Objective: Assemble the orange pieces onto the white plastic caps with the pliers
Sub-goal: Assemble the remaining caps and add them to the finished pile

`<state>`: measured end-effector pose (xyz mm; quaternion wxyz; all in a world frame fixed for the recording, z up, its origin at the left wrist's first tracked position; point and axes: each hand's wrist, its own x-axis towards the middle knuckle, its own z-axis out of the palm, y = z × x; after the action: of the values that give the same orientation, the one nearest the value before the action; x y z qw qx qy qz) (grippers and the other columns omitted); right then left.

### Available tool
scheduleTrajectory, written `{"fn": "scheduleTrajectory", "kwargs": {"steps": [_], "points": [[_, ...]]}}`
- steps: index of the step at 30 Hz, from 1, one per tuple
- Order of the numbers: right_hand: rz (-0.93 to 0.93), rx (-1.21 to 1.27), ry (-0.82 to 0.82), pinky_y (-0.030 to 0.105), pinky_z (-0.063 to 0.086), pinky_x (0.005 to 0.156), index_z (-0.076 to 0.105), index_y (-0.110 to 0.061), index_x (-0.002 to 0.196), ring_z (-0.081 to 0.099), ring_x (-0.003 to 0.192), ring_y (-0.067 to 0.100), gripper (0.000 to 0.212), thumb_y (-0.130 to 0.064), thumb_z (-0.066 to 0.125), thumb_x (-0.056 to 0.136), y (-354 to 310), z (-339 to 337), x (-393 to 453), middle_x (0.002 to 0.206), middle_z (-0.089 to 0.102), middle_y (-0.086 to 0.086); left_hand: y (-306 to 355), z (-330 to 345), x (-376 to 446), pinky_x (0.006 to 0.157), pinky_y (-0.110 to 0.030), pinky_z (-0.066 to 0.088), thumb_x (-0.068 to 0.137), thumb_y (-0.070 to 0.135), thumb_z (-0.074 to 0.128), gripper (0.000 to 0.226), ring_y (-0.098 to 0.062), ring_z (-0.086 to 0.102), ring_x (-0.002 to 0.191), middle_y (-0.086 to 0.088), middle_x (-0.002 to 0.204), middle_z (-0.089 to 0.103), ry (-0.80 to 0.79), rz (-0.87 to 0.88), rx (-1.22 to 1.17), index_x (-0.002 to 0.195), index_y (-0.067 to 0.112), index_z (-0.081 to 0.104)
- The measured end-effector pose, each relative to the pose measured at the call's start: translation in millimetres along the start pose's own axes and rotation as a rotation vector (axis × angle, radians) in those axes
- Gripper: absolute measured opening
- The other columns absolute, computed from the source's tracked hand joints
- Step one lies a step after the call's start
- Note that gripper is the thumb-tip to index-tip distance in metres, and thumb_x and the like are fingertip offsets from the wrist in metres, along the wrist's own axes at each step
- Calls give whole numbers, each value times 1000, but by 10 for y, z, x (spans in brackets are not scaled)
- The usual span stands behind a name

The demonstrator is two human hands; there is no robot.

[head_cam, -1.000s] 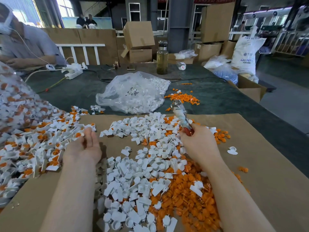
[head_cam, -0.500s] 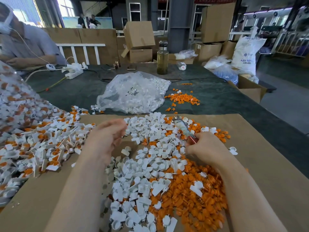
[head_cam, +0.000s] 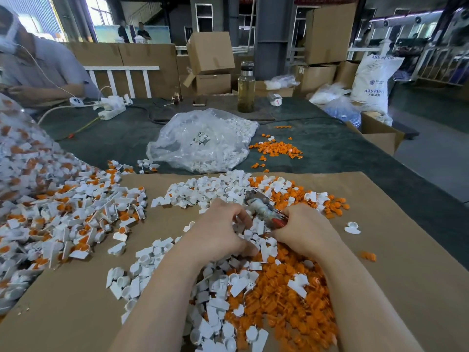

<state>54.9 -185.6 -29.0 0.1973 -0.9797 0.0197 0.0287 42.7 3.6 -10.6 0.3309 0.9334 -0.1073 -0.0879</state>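
Left hand (head_cam: 218, 232) joined right hand (head_cam: 302, 229), whose grip holds pliers (head_cam: 264, 208); left's unclear.

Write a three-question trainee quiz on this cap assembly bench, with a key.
1. True or false: the right hand holds the pliers.
2. The clear bag of white parts lies on: A) the brown cardboard, B) the dark green table cover, C) the floor?
3. What colour pieces make up the pile under the right forearm?

Key: 1 true. 2 B. 3 orange.
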Motion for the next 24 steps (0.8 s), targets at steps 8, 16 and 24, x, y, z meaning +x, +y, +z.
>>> {"fn": "scheduleTrajectory", "kwargs": {"steps": [8, 16, 24], "points": [[57, 273, 121, 37, 54, 56, 59, -20, 83, 65, 67, 20, 18, -37, 64, 86, 12, -44, 14, 74, 66, 2, 13, 41, 22, 66, -17, 40, 91, 33, 66, 19, -5, 54, 89, 6, 110, 50, 193, 96, 38, 105, 41, 58], [1, 390, 260, 28, 38, 51, 56, -23, 73, 56, 59, 16, 17, -27, 63, 88, -49, -55, 0, 65, 59, -3, 186, 307, 28, 71, -25, 39, 86, 47, 69, 29, -14, 55, 90, 4, 99, 52, 292, 117, 198, 109, 30, 66], [-79, 356, 358, 23, 35, 53, 58, -28, 93, 53, 69, 4, 13, -32, 68, 86, -140, 4, -9, 76, 57, -16, 172, 245, 33, 72, -22, 46, 89, 28, 63, 18, -13, 63, 92, 4, 101, 70, 410, 16, 135, 105, 26, 71]]}}
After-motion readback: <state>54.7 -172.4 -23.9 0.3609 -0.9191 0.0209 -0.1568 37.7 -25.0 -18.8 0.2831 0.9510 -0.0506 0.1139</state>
